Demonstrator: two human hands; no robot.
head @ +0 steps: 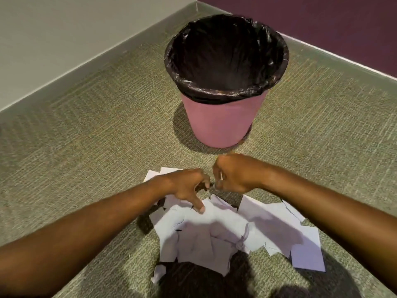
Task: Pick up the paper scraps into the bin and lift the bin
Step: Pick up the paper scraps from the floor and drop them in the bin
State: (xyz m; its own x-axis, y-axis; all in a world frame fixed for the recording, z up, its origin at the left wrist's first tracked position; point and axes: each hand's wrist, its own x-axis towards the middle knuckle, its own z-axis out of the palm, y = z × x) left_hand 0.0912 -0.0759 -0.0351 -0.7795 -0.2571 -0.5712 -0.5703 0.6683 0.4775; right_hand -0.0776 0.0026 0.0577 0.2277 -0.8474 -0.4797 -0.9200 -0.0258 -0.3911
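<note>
On the green carpet (86, 147), close to the person, lies a loose heap of white paper scraps (225, 231), overlapping one another, with one small piece apart at the near left edge. Beyond the heap, well apart from it, a pink bin (223, 123) stands upright, lined with a black bag (225, 54) folded over its rim; its inside is too dark to make out.

Reaching in from the lower left, the left hand (187, 186) is palm down over the far edge of the heap, thumb pressed onto a scrap, fingers curled and spread above the paper. From the right, the right hand (234, 173) is curled into a loose fist just beyond the heap, fingertips drawn together. Whether it pinches a scrap cannot be told, since the fingers hide what lies between them. Both forearms are bare and cover parts of the heap's sides. A pale wall (64, 39) and a purple wall (322, 24) meet behind the bin.
</note>
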